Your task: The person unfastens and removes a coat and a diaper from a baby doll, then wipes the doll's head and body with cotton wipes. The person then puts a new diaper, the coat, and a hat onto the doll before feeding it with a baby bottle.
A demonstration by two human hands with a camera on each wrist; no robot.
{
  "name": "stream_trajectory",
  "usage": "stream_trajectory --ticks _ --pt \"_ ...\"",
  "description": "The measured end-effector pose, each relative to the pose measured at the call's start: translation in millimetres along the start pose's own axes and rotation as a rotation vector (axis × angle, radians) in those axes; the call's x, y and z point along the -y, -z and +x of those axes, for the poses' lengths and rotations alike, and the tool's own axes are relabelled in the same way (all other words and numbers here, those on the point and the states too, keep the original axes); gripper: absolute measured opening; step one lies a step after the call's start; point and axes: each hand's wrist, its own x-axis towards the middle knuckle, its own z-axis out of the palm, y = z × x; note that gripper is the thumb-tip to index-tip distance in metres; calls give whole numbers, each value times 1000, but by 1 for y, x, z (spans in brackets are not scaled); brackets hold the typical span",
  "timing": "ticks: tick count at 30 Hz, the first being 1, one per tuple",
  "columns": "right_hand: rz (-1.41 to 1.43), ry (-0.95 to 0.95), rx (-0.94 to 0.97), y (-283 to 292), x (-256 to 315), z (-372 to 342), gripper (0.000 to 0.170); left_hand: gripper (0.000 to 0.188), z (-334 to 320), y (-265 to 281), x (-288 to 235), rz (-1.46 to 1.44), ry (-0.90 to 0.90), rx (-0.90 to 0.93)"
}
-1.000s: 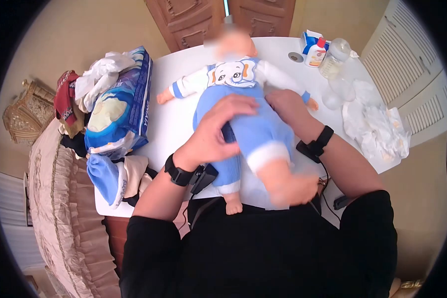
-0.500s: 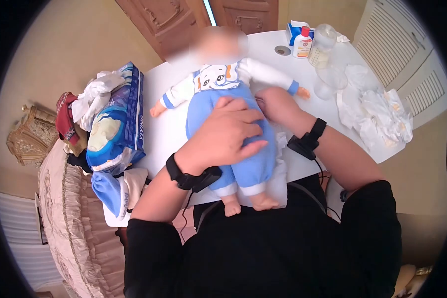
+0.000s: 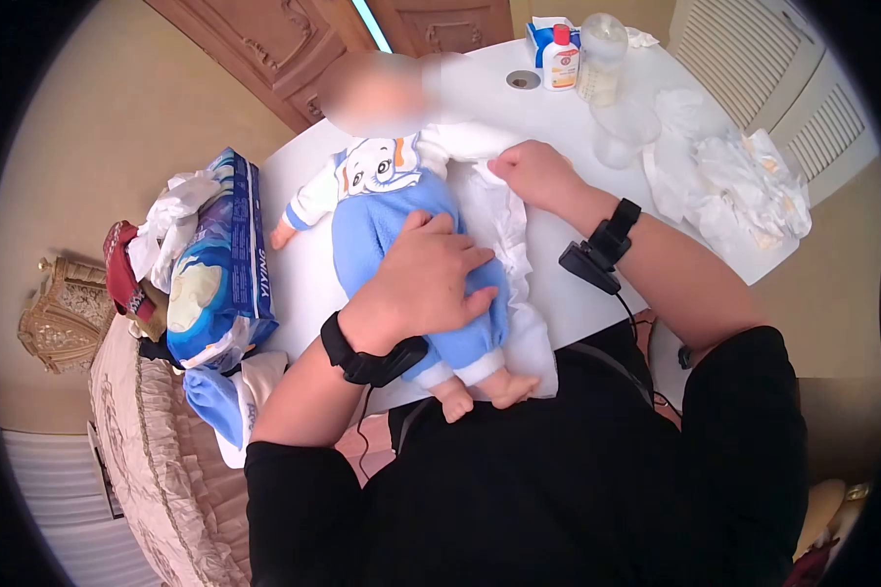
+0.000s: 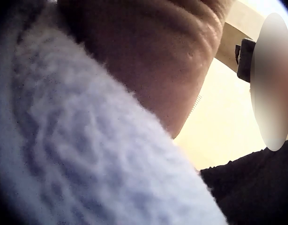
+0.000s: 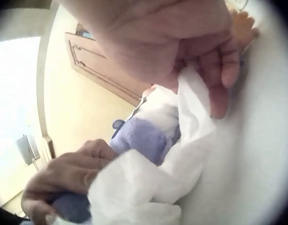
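A baby doll [image 3: 392,230] in blue trousers and a white top with an elephant bib lies on its back on the white table [image 3: 299,264]. My left hand [image 3: 431,279] rests across its thighs, fingers relaxed and spread. In the left wrist view, fleecy blue cloth [image 4: 97,145] lies close under the palm. Beside the doll's hip, my right hand [image 3: 543,176] pinches the upper corner of a crumpled white disposable pad [image 3: 507,230], held up from the table in the right wrist view. The rest of the pad runs beneath the doll toward its feet.
A blue diaper pack [image 3: 220,269] stands at the left, with a blue knit hat [image 3: 215,401] nearer me. Far right are a red-capped bottle [image 3: 561,61], a baby bottle [image 3: 602,64], a clear cup [image 3: 622,132] and crumpled white sheets [image 3: 734,191].
The doll's raised leg has come down, and my left hand now lies flat over the thighs. My right hand has moved outward from the doll's side, drawing the pad's edge out.
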Motion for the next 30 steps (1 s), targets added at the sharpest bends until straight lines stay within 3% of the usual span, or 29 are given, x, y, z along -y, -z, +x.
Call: stream_trajectory --ticks 2,6,8,9,11,13,15,17,18,19,21,23,25,26,28,30 --pt "58 -67 62 7 1 -2 34 37 1 -1 1 21 -20 -22" --pt "361 -41 -90 -5 -14 2 35 37 1 1 1 0 20 -26" --pt "433 11 -131 -4 -16 2 37 32 -2 -3 12 -160 -132 -285" --pt "568 -79 -38 -2 -18 1 37 32 -5 -4 20 -162 -112 -294" --pt "692 -161 81 5 -9 -5 41 25 -20 -1 41 -520 50 -564" --pt "698 -273 205 8 -1 -9 53 24 -41 4 60 -639 355 -755" --pt "612 -180 198 3 7 -14 58 25 -67 -23 110 -496 579 -839" --pt "527 -87 179 -2 14 -19 64 31 -81 -24 111 -340 889 -549" --pt "453 -88 160 -6 18 -23 67 43 -89 -49 133 -642 910 -489" --pt "378 -91 141 -9 22 -24 70 43 -90 -48 127 -644 918 -494" --pt "412 -76 213 -5 30 -26 76 54 -85 -42 106 -1026 952 -491" --pt "447 -65 283 -5 37 -27 82 58 -82 -34 102 -1069 964 -440" --pt "518 -345 277 -9 39 -30 75 57 -77 -30 96 -1365 1021 -325" --pt "514 -347 282 -10 37 -28 75 57 -74 -29 89 -1371 1024 -326" --pt "776 -318 580 -15 29 -23 65 54 -68 -28 74 -1546 950 -435" --pt "854 -336 496 -29 24 -25 58 53 -63 -35 69 -1600 931 -478"
